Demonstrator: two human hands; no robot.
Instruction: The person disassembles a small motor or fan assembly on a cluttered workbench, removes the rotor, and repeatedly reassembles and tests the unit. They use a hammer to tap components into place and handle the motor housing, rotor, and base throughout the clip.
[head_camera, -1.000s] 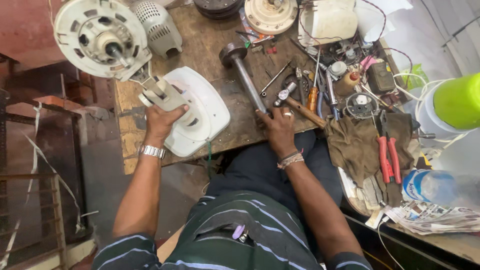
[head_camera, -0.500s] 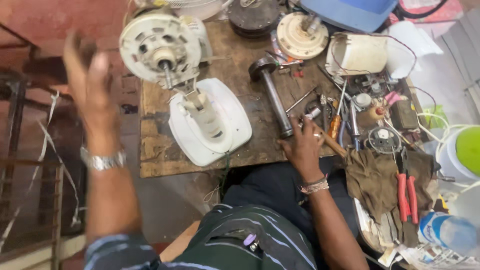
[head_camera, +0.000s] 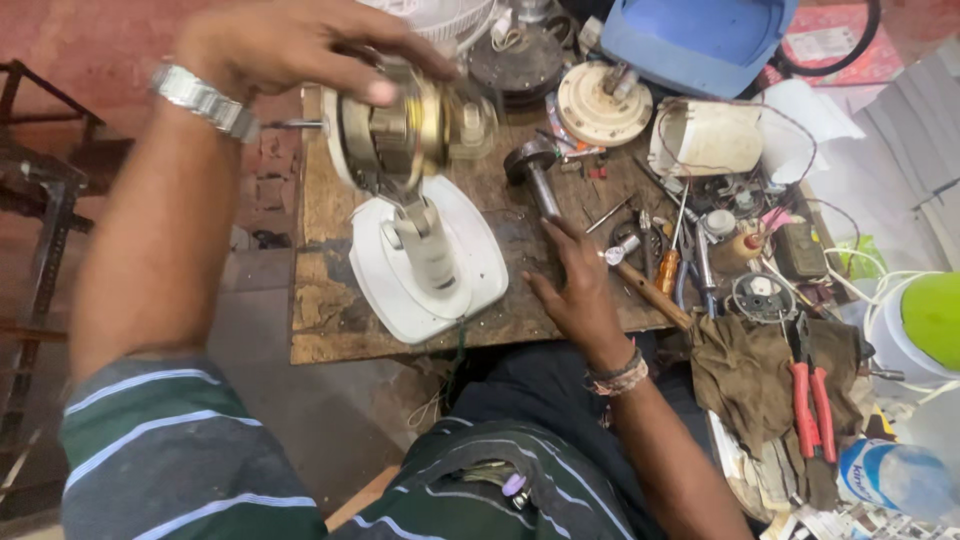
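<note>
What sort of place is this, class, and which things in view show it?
Probably a small repair bench for electric fans. A fan motor on a white stand is under the left hand, with screwdrivers, red pliers and loose motor parts across the worn wooden table.

Fan motor (head_camera: 405, 135): brass-coloured and white housing with a thin shaft projecting sideways, held tilted on a white neck above an oval white base (head_camera: 430, 262), which lies flat near the front left corner of the wooden tabletop (head_camera: 320, 300).
</note>
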